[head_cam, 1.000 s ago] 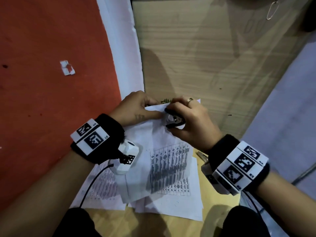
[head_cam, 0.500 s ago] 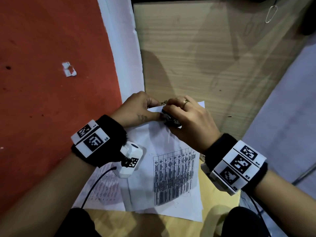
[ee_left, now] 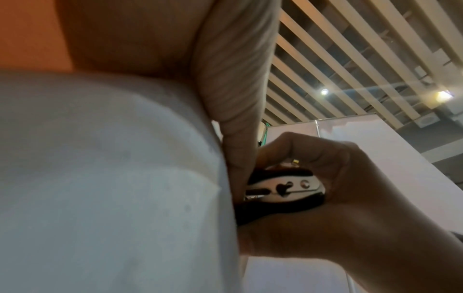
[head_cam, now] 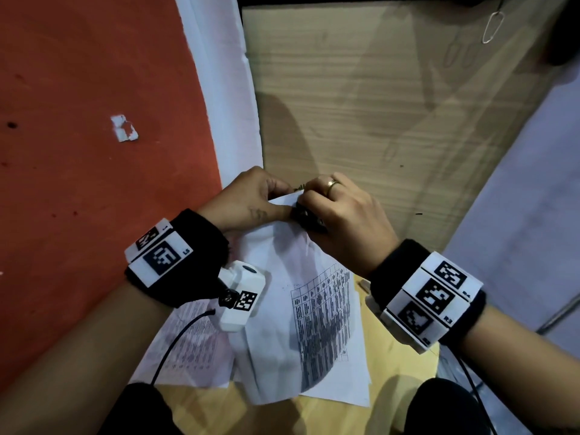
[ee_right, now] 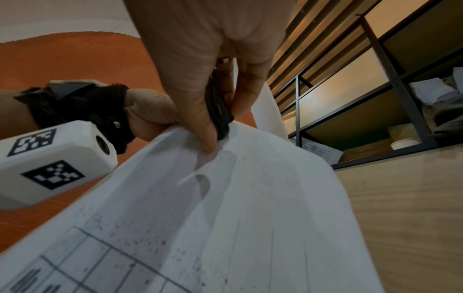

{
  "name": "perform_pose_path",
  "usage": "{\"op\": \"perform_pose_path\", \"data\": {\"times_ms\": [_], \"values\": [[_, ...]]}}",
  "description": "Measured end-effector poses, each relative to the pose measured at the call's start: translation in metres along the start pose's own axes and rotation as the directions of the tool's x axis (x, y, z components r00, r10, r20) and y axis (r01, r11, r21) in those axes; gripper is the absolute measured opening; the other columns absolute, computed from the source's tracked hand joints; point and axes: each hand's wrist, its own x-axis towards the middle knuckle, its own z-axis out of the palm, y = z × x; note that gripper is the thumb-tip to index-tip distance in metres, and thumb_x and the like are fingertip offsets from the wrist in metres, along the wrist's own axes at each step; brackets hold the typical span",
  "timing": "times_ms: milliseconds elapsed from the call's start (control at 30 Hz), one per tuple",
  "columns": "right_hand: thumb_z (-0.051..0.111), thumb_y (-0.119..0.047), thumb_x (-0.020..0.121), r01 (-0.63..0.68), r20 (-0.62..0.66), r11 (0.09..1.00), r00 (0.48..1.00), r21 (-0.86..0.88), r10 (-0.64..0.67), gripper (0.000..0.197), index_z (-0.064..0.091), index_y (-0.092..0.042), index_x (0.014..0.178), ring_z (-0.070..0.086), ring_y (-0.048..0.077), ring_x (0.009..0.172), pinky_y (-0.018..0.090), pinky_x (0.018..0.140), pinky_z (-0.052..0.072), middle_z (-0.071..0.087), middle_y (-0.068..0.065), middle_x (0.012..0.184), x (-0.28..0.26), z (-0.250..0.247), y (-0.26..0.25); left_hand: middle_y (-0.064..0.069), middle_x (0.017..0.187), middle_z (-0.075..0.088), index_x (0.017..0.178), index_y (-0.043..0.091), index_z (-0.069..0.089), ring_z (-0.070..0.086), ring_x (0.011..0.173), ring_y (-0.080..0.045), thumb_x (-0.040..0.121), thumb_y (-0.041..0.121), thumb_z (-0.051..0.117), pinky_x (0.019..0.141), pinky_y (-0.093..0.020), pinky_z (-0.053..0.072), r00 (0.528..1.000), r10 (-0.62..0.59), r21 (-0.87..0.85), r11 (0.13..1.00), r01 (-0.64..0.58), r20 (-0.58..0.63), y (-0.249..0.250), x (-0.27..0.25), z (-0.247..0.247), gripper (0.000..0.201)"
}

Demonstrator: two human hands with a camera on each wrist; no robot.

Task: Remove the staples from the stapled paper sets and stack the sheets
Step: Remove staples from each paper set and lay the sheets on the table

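Note:
A stapled paper set [head_cam: 301,306] printed with a table lies on the wooden table, its top corner lifted. My left hand [head_cam: 251,199] pinches that corner between thumb and fingers. My right hand [head_cam: 339,215] grips a black and silver staple remover [head_cam: 309,219] and holds it against the same corner. In the left wrist view the staple remover [ee_left: 280,190] sits in the right hand's curled fingers, pressed against the paper [ee_left: 112,178]. In the right wrist view the remover [ee_right: 218,107] is squeezed between thumb and fingers above the sheet [ee_right: 238,208]. The staple itself is hidden.
More printed sheets [head_cam: 188,350] lie under the set at the lower left. A wooden board [head_cam: 376,105] stands behind the hands, with a wire clip [head_cam: 492,25] at its top right. Orange floor [head_cam: 78,152] with a torn paper scrap [head_cam: 124,128] lies to the left.
The paper set has shifted and flattened slightly. Both hands have closed in on its top corner, and the staple remover has moved up under the right hand's fingers.

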Motion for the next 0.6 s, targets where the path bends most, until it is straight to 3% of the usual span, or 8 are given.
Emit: {"op": "perform_pose_path", "data": {"times_ms": [133,233,300,367,433,500,600], "values": [[0.073,-0.008,0.066,0.023,-0.011,1.000,1.000,0.005,-0.023,0.012,0.064,-0.006,0.074,0.055,0.027,0.074,0.026,0.044,0.037,0.063,0.008,0.079,0.000,0.000,0.001,-0.014,0.075,0.058,0.080,-0.008,0.066,0.050,0.070,-0.013,0.067,0.024,0.073,0.062,-0.027,0.039,0.999,-0.009,-0.065,0.998,0.012,0.049,0.004,-0.003,0.000,0.035],[0.068,-0.009,0.067,0.026,-0.024,0.999,0.999,0.032,-0.025,0.007,0.063,-0.005,0.072,0.045,0.021,0.074,0.026,0.045,0.036,0.062,0.008,0.075,0.001,0.001,0.001,-0.011,0.073,0.057,0.069,0.005,0.067,0.049,0.067,-0.011,0.074,0.009,0.075,0.054,-0.021,0.038,0.998,0.001,-0.082,0.997,0.005,0.070,0.007,-0.007,-0.001,0.010],[0.065,-0.009,0.070,0.019,-0.021,0.998,1.000,0.061,-0.018,0.006,0.063,-0.004,0.072,0.050,0.025,0.072,0.028,0.046,0.041,0.062,0.009,0.075,0.001,0.003,0.002,-0.010,0.072,0.056,0.065,0.014,0.068,0.048,0.067,-0.010,0.073,0.018,0.076,0.055,-0.023,0.037,0.997,0.005,-0.074,0.997,0.000,0.073,0.006,-0.006,-0.003,0.012],[0.066,-0.009,0.069,0.000,-0.012,0.996,1.000,0.092,0.001,0.008,0.063,-0.003,0.072,0.057,0.029,0.068,0.029,0.047,0.045,0.062,0.010,0.075,0.000,0.003,0.003,-0.009,0.070,0.057,0.069,0.013,0.068,0.049,0.068,-0.011,0.066,0.038,0.075,0.061,-0.028,0.037,0.998,0.002,-0.032,0.999,0.001,0.066,0.003,-0.004,-0.004,0.026],[0.068,-0.009,0.066,-0.019,-0.012,0.994,1.000,0.112,0.020,0.011,0.063,-0.003,0.073,0.059,0.031,0.067,0.030,0.047,0.047,0.063,0.010,0.076,-0.001,0.003,0.003,-0.017,0.072,0.061,0.074,0.011,0.068,0.051,0.070,-0.012,0.064,0.045,0.073,0.066,-0.031,0.038,0.999,0.006,-0.010,1.000,-0.005,0.049,-0.001,-0.002,-0.004,0.036],[0.069,-0.010,0.066,-0.040,-0.016,0.989,0.999,0.143,0.043,0.013,0.064,-0.002,0.075,0.059,0.031,0.067,0.031,0.049,0.047,0.063,0.011,0.077,-0.001,0.003,0.003,-0.025,0.079,0.065,0.077,0.009,0.070,0.054,0.072,-0.013,0.070,0.035,0.076,0.067,-0.032,0.041,0.999,0.022,-0.026,0.999,-0.022,0.024,-0.003,-0.001,-0.003,0.028],[0.069,-0.011,0.068,-0.130,-0.021,0.950,0.990,0.285,0.142,0.015,0.064,-0.001,0.079,0.059,0.032,0.069,0.034,0.054,0.047,0.061,0.012,0.078,-0.002,0.003,0.007,-0.017,0.078,0.067,0.079,0.007,0.071,0.057,0.072,-0.012,0.074,0.022,0.076,0.067,-0.029,0.043,1.000,0.031,-0.094,0.995,-0.030,0.001,-0.002,-0.003,-0.002,0.017]]}}
